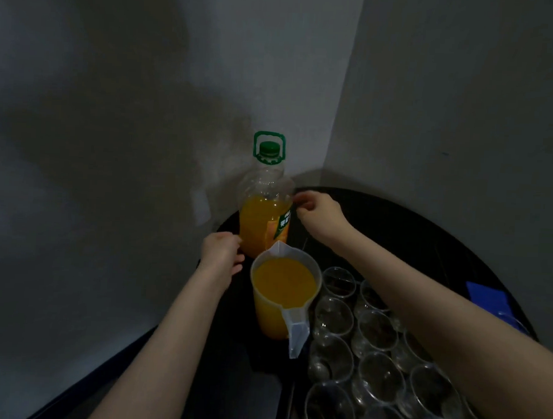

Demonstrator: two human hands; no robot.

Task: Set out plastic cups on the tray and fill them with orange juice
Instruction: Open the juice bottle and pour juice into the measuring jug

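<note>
1. big clear juice bottle (264, 208) stands upright at the far end of the dark table (395, 221), close to the wall corner. green cap (269, 149) on, green carry handle (269, 139) up over it. orange juice fills abt the lower half; label w/ green and orange on its right side.
2. left hand (222, 254) sits at the bottle's lower left, fingertips at or just touching the bottle wall, fingers loosely bent, not wrapped round it. can't tell if real contact.
3. right hand (319, 211) is at the bottle's right side, near the juice line, fingers curled loosely toward it w/ fingertips just beside the plastic. it holds nothing that i can see; grip not clear.
4. clear plastic jug (282, 292) stands just in front of the bottle, nearly full of orange juice, spout pointing at the bottle, handle (296, 337) toward the camera.
5. clear plastic cups (369, 365) stand upright in tight rows right of the jug, all w/o juice. right forearm passes above them.
6. cups seem to sit on a dark tray (287, 409), edge hard to make out in the dim light.
7. blue flat thing (487, 296) lies at the table's right edge, past the cups.
</note>
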